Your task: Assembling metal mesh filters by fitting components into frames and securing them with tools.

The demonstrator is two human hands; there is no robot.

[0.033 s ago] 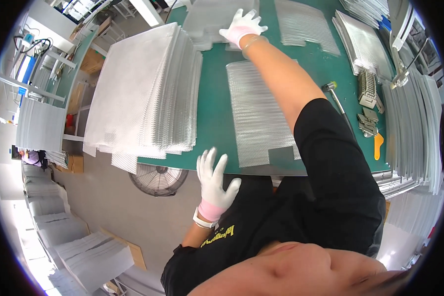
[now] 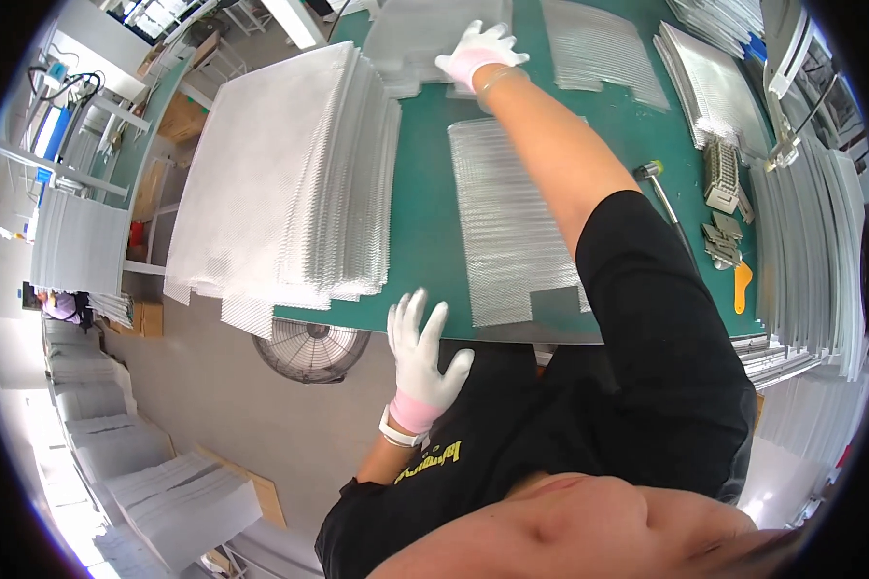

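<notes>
My right hand (image 2: 479, 52), in a white glove with a pink cuff, reaches to the far side of the green table. Its fingers are spread at the right edge of a translucent plastic sheet (image 2: 410, 39); whether they press on it I cannot tell. Nearer to me lies a ribbed, clear sheet (image 2: 502, 222) with a notch in its front edge, partly hidden by my right arm. My left hand (image 2: 423, 352), gloved alike, hovers near the table's front edge with its fingers apart, holding nothing.
A tall stack of ribbed sheets (image 2: 270, 164) stands on the left, overhanging the front edge. Another sheet (image 2: 601, 53) lies at the far right. Beside my right arm are a hammer (image 2: 661, 188), metal blocks (image 2: 720, 174) and an orange-handled scraper (image 2: 742, 288). A floor fan (image 2: 311, 353) sits below the edge.
</notes>
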